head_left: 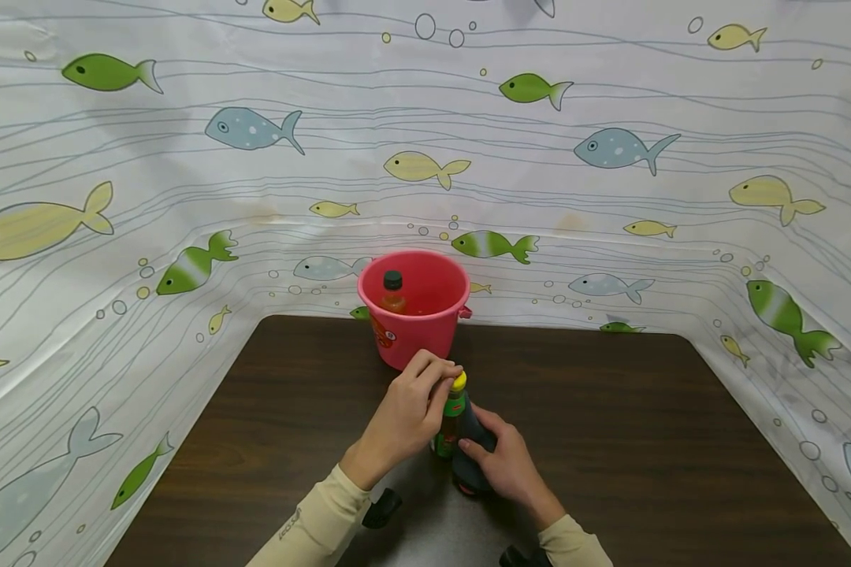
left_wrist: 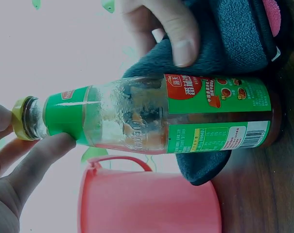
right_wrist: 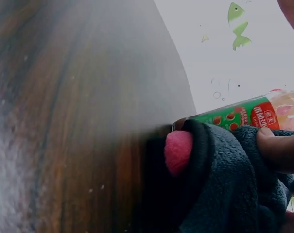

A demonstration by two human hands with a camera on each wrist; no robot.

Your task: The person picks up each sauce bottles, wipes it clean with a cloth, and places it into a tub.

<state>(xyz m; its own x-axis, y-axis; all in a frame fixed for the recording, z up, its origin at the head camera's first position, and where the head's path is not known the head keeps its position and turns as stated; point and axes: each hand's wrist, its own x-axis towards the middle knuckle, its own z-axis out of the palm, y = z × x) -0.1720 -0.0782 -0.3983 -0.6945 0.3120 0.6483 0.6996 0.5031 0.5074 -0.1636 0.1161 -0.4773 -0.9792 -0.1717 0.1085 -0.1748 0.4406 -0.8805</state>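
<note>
A glass sauce bottle with a yellow cap and green-and-red labels stands upright on the table, partly filled with red sauce. My left hand pinches it at the top, fingertips at the cap and thumb against the green neck label. With my right hand I hold a dark blue-grey fleecy cloth against the bottle's right side. In the right wrist view, my right thumb presses into the cloth folds, where a pink patch shows. Part of the cloth reaches behind the bottle.
Just behind the bottle stands a pink bucket with a dark-capped bottle inside. The dark wooden table spreads to both sides. A white fish-patterned sheet encloses its back and sides.
</note>
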